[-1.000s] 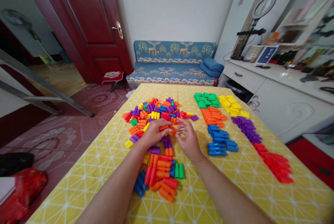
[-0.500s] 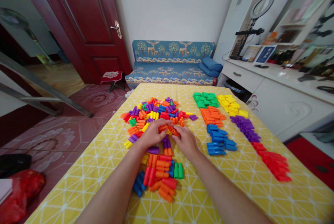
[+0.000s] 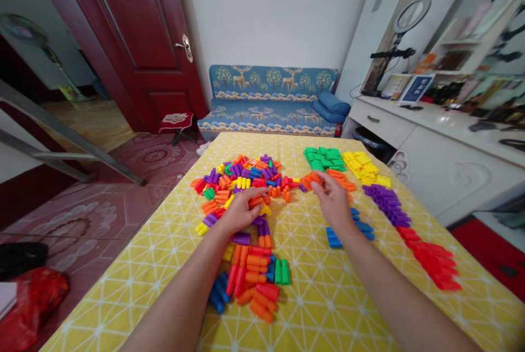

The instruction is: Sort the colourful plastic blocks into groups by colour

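Bullet-shaped plastic building blocks in several colours make a mixed pile (image 3: pixel 241 182) on the left half of the table. My left hand (image 3: pixel 240 212) rests at the pile's near side, thumb and fingers curled round an orange block (image 3: pixel 257 200). My right hand (image 3: pixel 334 201) is off to the right, pinching another orange block (image 3: pixel 309 180) above the cloth. It hovers just left of a sorted group of orange blocks (image 3: pixel 341 180), partly covering that group and the blue blocks (image 3: pixel 361 227). Nearer me lies a smaller mixed cluster (image 3: pixel 256 264).
Green blocks (image 3: pixel 325 159), yellow blocks (image 3: pixel 365 168), purple blocks (image 3: pixel 388 204) and red blocks (image 3: pixel 430 256) lie in separate groups on the right. A yellow patterned cloth (image 3: pixel 311 297) covers the table. Beyond it stand a blue sofa (image 3: pixel 262 114) and a white cabinet (image 3: pixel 451 144).
My right hand has moved right, away from my left hand, carrying an orange block towards the sorted orange group. My left hand has stayed at the pile.
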The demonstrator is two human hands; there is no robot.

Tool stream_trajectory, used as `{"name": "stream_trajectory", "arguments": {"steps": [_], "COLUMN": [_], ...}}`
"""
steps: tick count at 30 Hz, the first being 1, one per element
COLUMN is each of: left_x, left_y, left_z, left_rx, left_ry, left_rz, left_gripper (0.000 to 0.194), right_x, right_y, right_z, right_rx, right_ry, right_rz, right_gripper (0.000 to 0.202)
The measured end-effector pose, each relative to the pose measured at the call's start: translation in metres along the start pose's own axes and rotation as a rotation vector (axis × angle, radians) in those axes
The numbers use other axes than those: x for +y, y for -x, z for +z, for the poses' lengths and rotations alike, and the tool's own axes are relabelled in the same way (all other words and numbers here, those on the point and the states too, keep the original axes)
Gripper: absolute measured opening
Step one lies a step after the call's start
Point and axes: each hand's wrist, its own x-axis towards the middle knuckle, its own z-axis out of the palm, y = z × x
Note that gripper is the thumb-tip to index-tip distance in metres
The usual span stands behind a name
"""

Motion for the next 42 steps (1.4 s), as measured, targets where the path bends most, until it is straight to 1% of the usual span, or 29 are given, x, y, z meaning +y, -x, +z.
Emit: {"name": "stream_trajectory", "arguments": {"steps": [2,3,5,7,9,13,16,19,22,24,27,29,30,32,33,35,37,39,42], "left_x": [0.001,0.001,0.002,0.003,0.004,0.004,0.006,0.006,0.006,0.005,0.004,0.004,0.003,0.002,0.001,-0.001,-0.003,-0.006,-0.009], "left_y": [0.0,0.0,0.0,0.0,0.0,0.0,0.0,-0.001,0.0,0.0,0.0,-0.001,-0.001,0.0,0.0,0.001,0.001,0.001,0.001], "left_z": [0.0,-0.001,-0.001,-0.002,-0.002,-0.003,-0.003,-0.002,-0.002,-0.003,-0.004,-0.005,-0.004,-0.004,-0.003,0.0,0.002,0.004,0.004], "left_rx": [0.008,0.012,0.014,0.012,0.013,0.015,0.011,0.01,0.017,0.016,0.004,0.011,0.021,0.045,0.056,0.074,0.086,0.105,0.157], "left_ry": [-0.007,-0.01,-0.013,-0.009,0.0,0.009,0.008,-0.002,-0.007,0.0,0.015,0.02,0.022,0.026,0.035,0.087,0.186,0.276,0.287], "left_rz": [-0.009,-0.013,-0.019,-0.018,-0.012,-0.012,-0.02,-0.024,-0.022,-0.023,-0.009,0.022,0.041,0.069,0.069,0.033,-0.04,-0.107,-0.14], "left_gripper": [0.048,0.049,0.049,0.049,0.049,0.051,0.049,0.048,0.051,0.055,0.061,0.064,0.064,0.06,0.057,0.052,0.053,0.055,0.057], "right_x": [0.023,0.036,0.059,0.076,0.087,0.093,0.092,0.088,0.084,0.078,0.06,0.043,0.033,0.013,0.004,-0.01,-0.017,-0.02,-0.02], "right_y": [-0.03,-0.045,-0.07,-0.087,-0.097,-0.106,-0.108,-0.108,-0.106,-0.104,-0.093,-0.076,-0.064,-0.036,-0.02,0.009,0.033,0.048,0.059], "right_z": [-0.022,-0.032,-0.048,-0.059,-0.065,-0.067,-0.066,-0.066,-0.066,-0.064,-0.052,-0.034,-0.023,0.004,0.019,0.045,0.067,0.082,0.09], "right_rx": [0.044,0.035,-0.024,-0.067,-0.09,-0.171,-0.232,-0.273,-0.272,-0.224,-0.117,-0.105,-0.129,-0.238,-0.29,-0.363,-0.384,-0.354,-0.286], "right_ry": [0.051,0.09,0.159,0.197,0.216,0.245,0.255,0.271,0.298,0.32,0.339,0.278,0.217,0.044,-0.029,-0.133,-0.215,-0.27,-0.312], "right_rz": [0.074,0.138,0.276,0.351,0.365,0.357,0.325,0.287,0.251,0.215,0.147,0.097,0.075,0.046,0.045,0.062,0.107,0.165,0.201], "right_gripper": [0.042,0.039,0.028,0.019,0.014,0.014,0.017,0.017,0.016,0.017,0.023,0.027,0.028,0.028,0.028,0.035,0.045,0.049,0.051]}}
